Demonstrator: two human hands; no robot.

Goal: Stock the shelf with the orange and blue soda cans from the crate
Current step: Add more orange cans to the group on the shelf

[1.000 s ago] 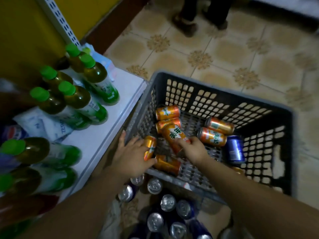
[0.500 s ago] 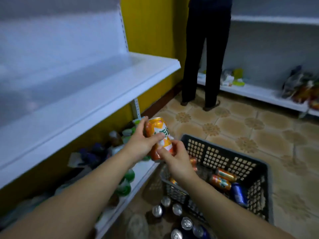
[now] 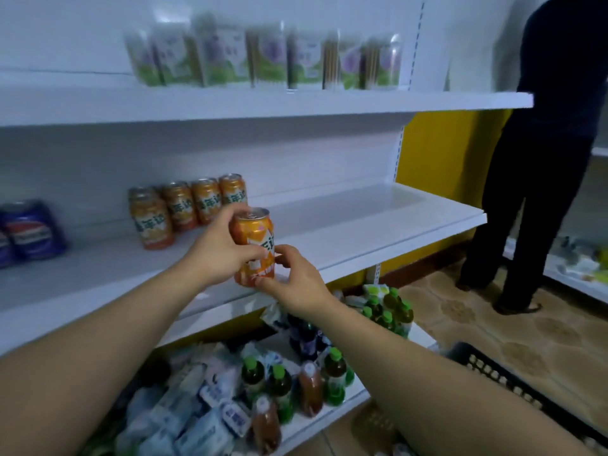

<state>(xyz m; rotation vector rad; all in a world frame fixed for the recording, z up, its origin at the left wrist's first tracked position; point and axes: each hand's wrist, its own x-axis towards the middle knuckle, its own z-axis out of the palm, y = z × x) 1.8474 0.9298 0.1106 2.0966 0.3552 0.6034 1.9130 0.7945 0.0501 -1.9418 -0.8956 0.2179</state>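
An upright orange soda can (image 3: 258,240) is held by both hands just above the front of the white middle shelf (image 3: 378,232). My left hand (image 3: 218,248) wraps its left side; my right hand (image 3: 296,284) pinches its lower right. Behind it, a row of several orange cans (image 3: 184,209) stands on the same shelf. Blue cans (image 3: 28,233) stand at the shelf's far left. Only a corner of the dark crate (image 3: 513,386) shows at the lower right.
Blurred green-and-purple packs (image 3: 263,57) line the top shelf. The bottom shelf holds green-capped bottles (image 3: 279,386) and white-blue packets (image 3: 197,419). A person in dark clothes (image 3: 539,179) stands at the right on the tiled floor.
The view swung up from the crate to the shelves. Both hands lifted an orange can out of the crate and carried it up to the middle shelf.
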